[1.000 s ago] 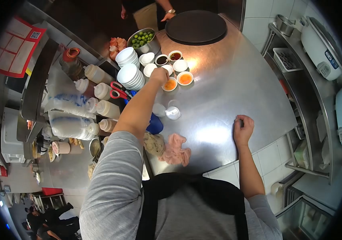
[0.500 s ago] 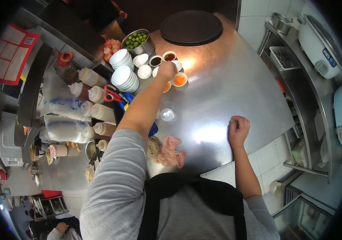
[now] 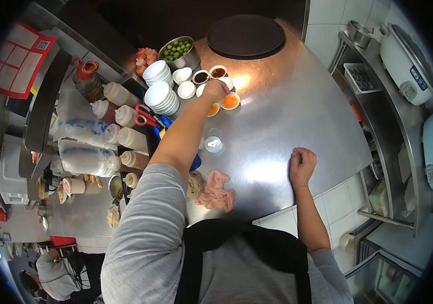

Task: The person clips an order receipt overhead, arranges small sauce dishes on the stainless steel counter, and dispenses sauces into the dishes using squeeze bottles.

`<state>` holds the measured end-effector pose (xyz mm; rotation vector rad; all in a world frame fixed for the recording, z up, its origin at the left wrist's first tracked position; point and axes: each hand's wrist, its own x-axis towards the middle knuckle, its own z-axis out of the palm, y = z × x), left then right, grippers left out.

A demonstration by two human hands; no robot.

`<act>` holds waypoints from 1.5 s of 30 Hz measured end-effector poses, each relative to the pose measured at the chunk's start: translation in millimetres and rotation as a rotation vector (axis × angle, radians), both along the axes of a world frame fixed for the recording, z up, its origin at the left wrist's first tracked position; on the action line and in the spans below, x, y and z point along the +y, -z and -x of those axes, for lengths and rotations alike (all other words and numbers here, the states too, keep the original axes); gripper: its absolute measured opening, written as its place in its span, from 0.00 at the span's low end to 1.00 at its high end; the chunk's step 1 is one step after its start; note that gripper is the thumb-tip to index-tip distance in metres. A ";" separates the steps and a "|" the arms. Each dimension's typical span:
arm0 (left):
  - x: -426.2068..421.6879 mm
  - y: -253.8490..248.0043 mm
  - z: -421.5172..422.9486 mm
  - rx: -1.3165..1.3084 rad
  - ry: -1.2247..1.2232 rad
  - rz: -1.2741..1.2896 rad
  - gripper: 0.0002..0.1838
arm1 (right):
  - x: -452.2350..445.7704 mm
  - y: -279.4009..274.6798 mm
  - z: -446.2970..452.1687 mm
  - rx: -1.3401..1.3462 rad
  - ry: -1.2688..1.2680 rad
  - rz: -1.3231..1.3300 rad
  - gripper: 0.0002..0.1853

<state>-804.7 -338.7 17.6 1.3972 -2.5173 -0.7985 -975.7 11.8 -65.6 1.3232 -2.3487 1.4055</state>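
Note:
My left hand (image 3: 215, 91) reaches over the small white cups, its fingers closed at the rim of a cup of orange sauce (image 3: 230, 101); whatever it grips is too small to make out. Partly under the wrist is a second orange sauce cup (image 3: 213, 109). Beyond the hand stand a cup of dark sauce (image 3: 201, 77) and one of red-brown sauce (image 3: 218, 72). A pale cup (image 3: 226, 82) is just behind the fingers. My right hand (image 3: 302, 166) rests at the near right edge of the steel table (image 3: 287, 121), fingers curled, their inside hidden.
White bowl stacks (image 3: 161, 98), a pot of green limes (image 3: 177, 52) and a round black tray (image 3: 246, 36) stand toward the back. Squeeze bottles (image 3: 133, 139) and red-handled scissors (image 3: 145, 115) lie left. Nearer are a clear cup (image 3: 214, 144) and pink cloth (image 3: 216, 191). Co-workers (image 3: 64, 276) are lower left.
My left hand has moved right from the nearer orange sauce cup to the farther one. The person behind the table has left view. My right hand stays at the table edge.

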 end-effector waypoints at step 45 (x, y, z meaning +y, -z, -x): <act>437.1 -171.5 -443.9 0.116 -0.658 0.447 0.24 | -217.0 1.5 -120.1 0.127 -0.814 -0.202 0.15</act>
